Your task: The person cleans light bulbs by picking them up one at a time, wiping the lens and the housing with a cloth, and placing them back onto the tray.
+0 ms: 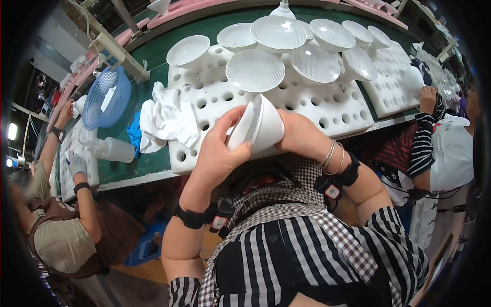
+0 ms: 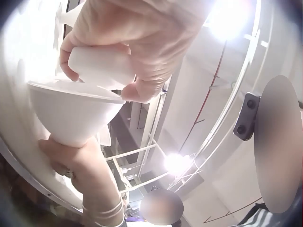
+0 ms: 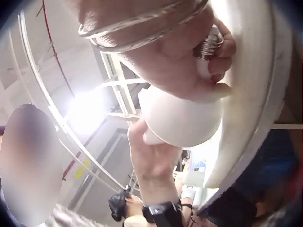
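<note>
In the head view a white cone-shaped lamp bulb (image 1: 270,125) is held tilted over the front edge of the foam board, its ribbed lens facing left. My right hand (image 1: 304,133) grips it by the neck; the metal screw base (image 3: 208,48) shows between the fingers in the right wrist view. My left hand (image 1: 217,148) holds a smooth white rounded block (image 2: 102,66) between thumb and fingers. That block sits right at the bulb's lens and rim in the left wrist view.
Several similar bulbs (image 1: 255,70) stand lens-up in a holed white foam board (image 1: 217,110). A second board (image 1: 388,102) lies right. Leftward are white cloth (image 1: 169,120), a plastic bottle (image 1: 115,149) and a blue basket (image 1: 94,102). People work at both sides.
</note>
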`<action>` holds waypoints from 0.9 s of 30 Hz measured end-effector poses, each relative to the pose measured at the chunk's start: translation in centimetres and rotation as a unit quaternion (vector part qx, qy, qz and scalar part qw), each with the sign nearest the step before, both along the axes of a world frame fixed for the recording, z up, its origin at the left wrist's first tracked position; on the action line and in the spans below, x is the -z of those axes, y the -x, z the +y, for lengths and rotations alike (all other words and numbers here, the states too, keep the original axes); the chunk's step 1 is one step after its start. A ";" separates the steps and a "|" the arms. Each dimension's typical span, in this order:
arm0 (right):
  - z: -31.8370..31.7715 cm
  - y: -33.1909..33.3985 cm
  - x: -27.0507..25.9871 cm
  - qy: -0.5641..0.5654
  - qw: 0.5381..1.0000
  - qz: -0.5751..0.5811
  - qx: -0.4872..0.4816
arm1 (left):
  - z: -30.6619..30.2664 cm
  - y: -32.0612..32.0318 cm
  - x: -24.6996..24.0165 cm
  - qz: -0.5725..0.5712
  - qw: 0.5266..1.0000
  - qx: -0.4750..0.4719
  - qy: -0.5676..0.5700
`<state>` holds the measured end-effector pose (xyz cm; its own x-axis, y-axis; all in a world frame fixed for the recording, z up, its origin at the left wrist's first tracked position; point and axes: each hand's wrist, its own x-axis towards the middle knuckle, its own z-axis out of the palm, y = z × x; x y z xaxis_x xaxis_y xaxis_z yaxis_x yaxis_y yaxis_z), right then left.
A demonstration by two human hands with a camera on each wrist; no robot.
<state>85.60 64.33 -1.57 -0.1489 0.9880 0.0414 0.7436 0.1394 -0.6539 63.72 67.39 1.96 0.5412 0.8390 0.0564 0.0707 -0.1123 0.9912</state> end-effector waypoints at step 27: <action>-0.1 0.6 -0.1 0.025 0.999 -0.043 -0.013 | 3.0 -2.5 -1.6 0.043 0.999 -0.015 -0.023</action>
